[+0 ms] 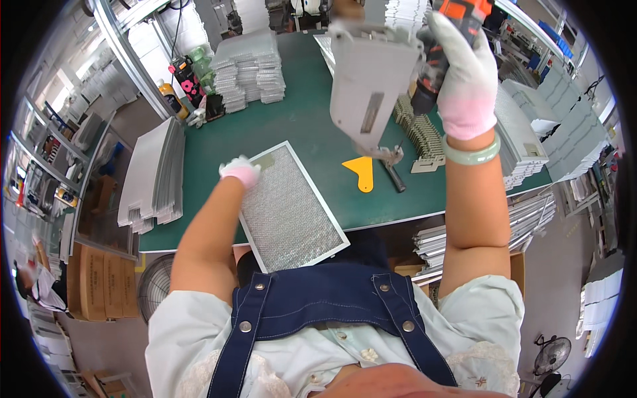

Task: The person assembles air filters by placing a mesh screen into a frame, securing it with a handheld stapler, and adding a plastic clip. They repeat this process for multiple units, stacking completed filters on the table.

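My left hand (240, 171), in a white and pink glove, is closed at the upper left edge of a silver mesh filter panel (292, 209) with a pale frame. The panel lies slanted on the green table, its near end over the front edge. A small beige patch (266, 161) shows beside my fingers. Raised at the right, my gloved right hand (468, 79) grips an orange and black power screwdriver (434, 73), its tip pointing down. Left of it stands a grey slotted device (368, 86), hiding part of the table.
A yellow scraper (363, 174) and a dark-handled tool (394, 178) lie near the middle of the green table (305, 119). Right of them runs a row of beige metal strips (421, 139). Panel stacks (159, 172) stand left, at the back (249, 69) and right (521, 139).
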